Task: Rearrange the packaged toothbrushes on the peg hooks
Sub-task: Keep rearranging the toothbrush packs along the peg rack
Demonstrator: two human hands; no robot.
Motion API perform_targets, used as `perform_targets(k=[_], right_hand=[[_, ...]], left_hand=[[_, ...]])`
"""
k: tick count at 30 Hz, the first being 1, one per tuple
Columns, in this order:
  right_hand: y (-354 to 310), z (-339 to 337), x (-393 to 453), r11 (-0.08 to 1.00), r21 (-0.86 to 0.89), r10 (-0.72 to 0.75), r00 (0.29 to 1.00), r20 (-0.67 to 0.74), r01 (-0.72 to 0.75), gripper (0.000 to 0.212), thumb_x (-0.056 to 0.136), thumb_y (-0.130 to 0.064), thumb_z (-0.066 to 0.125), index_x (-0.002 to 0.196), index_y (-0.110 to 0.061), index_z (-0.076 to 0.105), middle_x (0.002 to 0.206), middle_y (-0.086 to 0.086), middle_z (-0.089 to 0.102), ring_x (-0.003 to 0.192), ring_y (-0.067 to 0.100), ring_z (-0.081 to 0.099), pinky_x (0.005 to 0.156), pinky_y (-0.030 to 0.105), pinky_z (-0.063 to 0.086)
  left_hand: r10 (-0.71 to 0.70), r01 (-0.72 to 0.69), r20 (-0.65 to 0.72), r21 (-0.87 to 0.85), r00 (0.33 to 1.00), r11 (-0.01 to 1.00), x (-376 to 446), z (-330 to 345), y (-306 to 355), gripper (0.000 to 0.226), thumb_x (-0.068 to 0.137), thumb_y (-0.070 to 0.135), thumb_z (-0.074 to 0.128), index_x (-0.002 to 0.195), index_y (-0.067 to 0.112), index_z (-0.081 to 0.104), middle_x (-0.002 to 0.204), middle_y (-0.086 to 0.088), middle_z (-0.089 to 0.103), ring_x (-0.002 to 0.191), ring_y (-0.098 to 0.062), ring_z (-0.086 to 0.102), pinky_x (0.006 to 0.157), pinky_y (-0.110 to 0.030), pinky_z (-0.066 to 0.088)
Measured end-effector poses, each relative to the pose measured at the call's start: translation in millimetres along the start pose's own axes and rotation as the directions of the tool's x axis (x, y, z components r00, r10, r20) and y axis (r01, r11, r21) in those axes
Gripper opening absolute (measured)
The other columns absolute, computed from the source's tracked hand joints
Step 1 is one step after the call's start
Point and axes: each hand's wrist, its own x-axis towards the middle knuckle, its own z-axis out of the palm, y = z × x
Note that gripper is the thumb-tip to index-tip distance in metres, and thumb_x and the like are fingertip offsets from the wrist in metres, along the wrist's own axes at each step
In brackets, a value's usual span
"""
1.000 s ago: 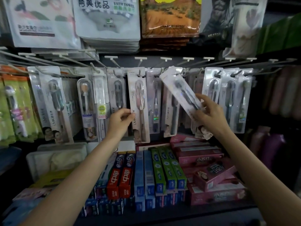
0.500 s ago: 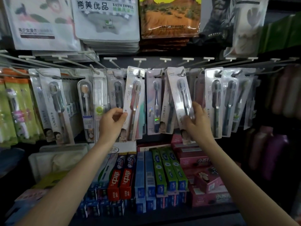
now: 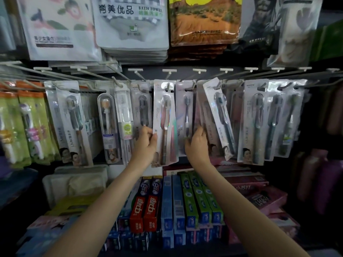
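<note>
toothbrush pack: white card, pink brush
toothpaste boxes: green with blue
bath towel pack: grey-white checked

Bare forearms, no sleeves

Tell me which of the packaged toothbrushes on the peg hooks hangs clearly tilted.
The white-carded pack with the dark-handled toothbrush, just right of the right hand. Its bottom swings out to the right; the neighbouring packs hang nearly straight.
</note>
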Motion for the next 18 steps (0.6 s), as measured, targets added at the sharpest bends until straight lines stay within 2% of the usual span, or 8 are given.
perform_targets(k=[2,5,7,8,11,15,18], right_hand=[[-1.1,2.2,6.5,0.996,0.051,0.074,0.996,0.049,-0.076,0.054,0.091,-0.007,0.053,0.136,0.001,0.025,0.110,0.021,0.057,0.100,0.035,0.058,0.079,0.038,0.049],[-2.8,-1.3,7.5,0.978,0.126,0.156,0.983,0.095,-0.167,0.057,0.093,-0.010,0.050,0.141,-0.007,0.019,0.106,0.009,0.058,0.095,0.030,0.061,0.079,0.039,0.050],[-6.3,-4.9,-2.1,0.984,0.135,0.110,0.992,0.069,-0.119,0.058,0.093,-0.006,0.047,0.142,-0.009,0.016,0.110,0.015,0.059,0.086,0.029,0.061,0.076,0.044,0.054],[-8.3,-5.8,-8.9,0.992,0.109,0.056,0.997,0.044,-0.061,0.063,0.091,-0.004,0.048,0.143,-0.009,0.013,0.117,0.019,0.055,0.085,0.029,0.060,0.074,0.044,0.054],[-14.4,-16.7,-20.6,0.997,0.062,-0.058,0.997,0.041,0.056,0.071,0.089,-0.003,0.051,0.146,-0.007,0.009,0.141,0.016,0.034,0.105,0.030,0.053,0.081,0.035,0.049],[-24.4,-59.4,-9.1,1.000,-0.022,-0.013,0.982,0.187,0.017,0.063,0.087,-0.008,0.055,0.140,-0.007,0.020,0.125,0.017,0.049,0.099,0.030,0.055,0.071,0.029,0.042],[-31.8,-91.1,2.3,0.964,-0.251,-0.013,0.955,0.297,0.091,0.062,0.085,-0.011,0.058,0.137,-0.007,0.024,0.115,0.015,0.053,0.098,0.030,0.054,0.075,0.033,0.042]], left_hand=[[0.023,-0.023,-0.013,0.013,1.000,1.000,0.1,-1.6,-1.4,0.003,0.097,0.013,0.040,0.095,0.011,0.039,0.074,0.000,0.045,0.067,-0.012,0.045,0.069,-0.031,0.042],[0.072,-0.071,-0.029,0.030,0.997,0.997,-0.6,-7.1,-4.7,0.003,0.097,0.012,0.039,0.095,0.011,0.038,0.070,0.000,0.042,0.060,-0.009,0.041,0.055,-0.016,0.035],[0.081,-0.080,-0.027,0.051,0.996,0.996,0.8,-10.3,-7.2,0.003,0.098,0.013,0.038,0.095,0.011,0.037,0.067,-0.001,0.042,0.056,-0.011,0.040,0.052,-0.020,0.034],[0.081,-0.080,-0.024,0.061,0.996,0.995,1.4,-11.3,-8.3,0.004,0.098,0.013,0.038,0.095,0.011,0.037,0.066,-0.002,0.042,0.056,-0.012,0.040,0.051,-0.019,0.033],[0.093,-0.092,-0.029,0.056,0.995,0.994,1.3,-11.1,-8.3,0.003,0.098,0.013,0.039,0.096,0.010,0.037,0.067,-0.002,0.044,0.056,-0.011,0.041,0.049,-0.012,0.035],[0.102,-0.101,-0.038,0.019,0.994,0.995,-1.5,-8.2,-5.4,0.003,0.097,0.011,0.040,0.095,0.010,0.037,0.070,0.003,0.044,0.061,-0.007,0.042,0.053,-0.007,0.035],[0.079,-0.080,-0.060,-0.013,0.995,0.997,-2.2,-4.1,-4.4,0.004,0.097,0.010,0.040,0.100,0.008,0.041,0.073,0.007,0.043,0.063,-0.001,0.042,0.054,-0.004,0.036]])
